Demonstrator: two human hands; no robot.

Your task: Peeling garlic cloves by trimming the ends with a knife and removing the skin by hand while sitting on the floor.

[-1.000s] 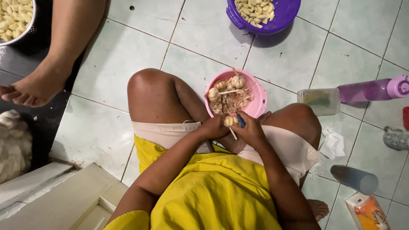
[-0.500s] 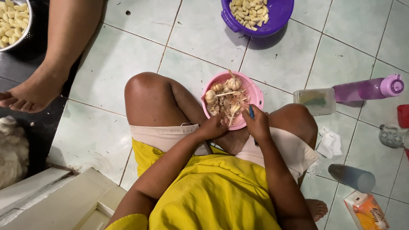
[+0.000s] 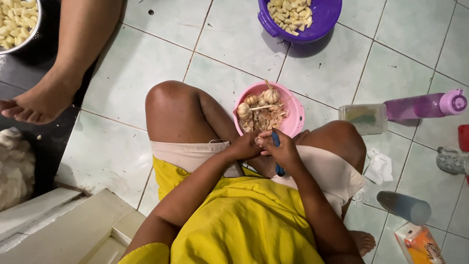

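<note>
Peeling a clove (image 3: 258, 141) just near of the pink bowl (image 3: 296, 122). Left hand (image 3: 245, 145) pinched on the clove; right hand (image 3: 283, 149) closed on a blue knife (image 3: 276, 142). Best with shallow cuts (blade away from the thumb), skins dropped in the bowl.

- The left hand (image 3: 244, 146) and right hand (image 3: 279, 149) sit together at mid-frame, hemmed by the raised knees on either side, with the pink bowl (image 3: 293, 122) touching them from above.
- Above the pink bowl, bare tile runs open up to the purple bowl (image 3: 266, 24) at the top edge.
- The right of the frame is crowded: a clear container (image 3: 362, 119) and pink bottle (image 3: 425, 104) lie end to end, with a crumpled tissue (image 3: 380, 166), a grey bottle (image 3: 404, 207) and an orange carton (image 3: 419, 244) below.
- At upper left, another person's leg and foot (image 3: 39, 100) cross the tiles beside a metal bowl (image 3: 34, 30).
- Between that foot and the left knee, open tile remains.
</note>
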